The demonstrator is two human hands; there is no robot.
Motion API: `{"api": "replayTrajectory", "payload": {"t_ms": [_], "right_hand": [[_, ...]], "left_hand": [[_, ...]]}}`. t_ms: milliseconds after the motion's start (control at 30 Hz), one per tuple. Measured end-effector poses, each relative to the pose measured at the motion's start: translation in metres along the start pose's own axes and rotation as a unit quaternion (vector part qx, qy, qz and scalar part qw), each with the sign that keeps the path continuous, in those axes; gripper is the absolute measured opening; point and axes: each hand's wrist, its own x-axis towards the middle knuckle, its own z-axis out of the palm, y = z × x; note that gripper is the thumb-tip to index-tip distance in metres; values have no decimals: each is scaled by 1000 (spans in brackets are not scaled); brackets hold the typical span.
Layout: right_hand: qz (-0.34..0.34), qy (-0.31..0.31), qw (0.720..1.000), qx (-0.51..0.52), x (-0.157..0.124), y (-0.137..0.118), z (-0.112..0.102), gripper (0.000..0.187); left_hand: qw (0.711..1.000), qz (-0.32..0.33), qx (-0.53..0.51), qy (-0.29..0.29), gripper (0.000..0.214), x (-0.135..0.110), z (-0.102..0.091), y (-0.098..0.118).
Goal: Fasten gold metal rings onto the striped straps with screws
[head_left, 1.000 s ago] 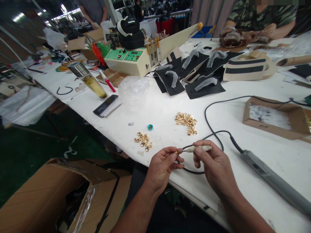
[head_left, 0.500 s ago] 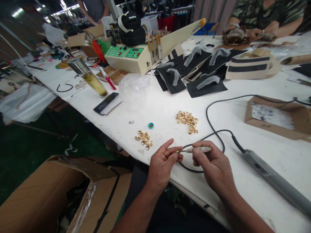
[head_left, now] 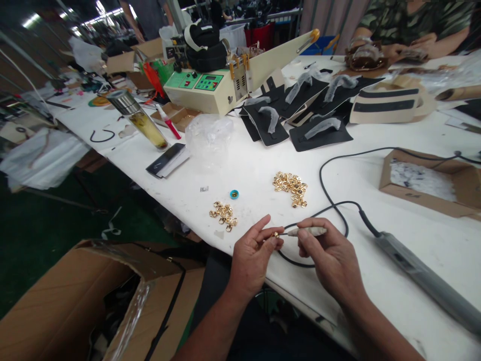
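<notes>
Between the thumb and fingers of my left hand [head_left: 252, 255] is a small gold metal fitting [head_left: 276, 234]. My right hand [head_left: 332, 255] grips a small screwdriver [head_left: 311, 231] with a pale handle, its thin shaft pointing left and its tip at the fitting. Beyond my left hand lies a small pile of gold fittings [head_left: 224, 215], and just behind that sits a round blue cap [head_left: 234, 194] with tiny pieces in it. A larger heap of gold fittings [head_left: 290, 188] rests farther back, above my hands.
A grey handheld tool [head_left: 417, 271] with a black cable lies at right, below a cardboard tray [head_left: 417, 193]. Black panels with wrapped handles [head_left: 319, 135], a cream machine [head_left: 203, 95] and a glass bottle [head_left: 145, 125] stand behind. An open carton [head_left: 67, 296] is at lower left. Another person sits opposite.
The fitting in my left fingers appears slightly turned. Both hands keep nearly the same place, the screwdriver tip still at the fitting. The whole view has shifted very slightly.
</notes>
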Motion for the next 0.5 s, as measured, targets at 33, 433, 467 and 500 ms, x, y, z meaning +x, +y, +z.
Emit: {"api": "replayTrajectory", "payload": {"t_ms": [33,433,467,500], "right_hand": [[-1,0,1000,-8,0,0,0,29],[64,-52,994,-67,6,0,-5,51],[66,-74,994,-52,6,2,-5,50],[66,-96,993,-37,5,5,-5,50]], "left_hand": [[1000,9,17,5,60,-1,0,-1],[957,149,242,64,39,-9,-17,5],[960,140,231,76,38,-9,-20,6],[963,133,219,86,38,-10,-24,7]]}}
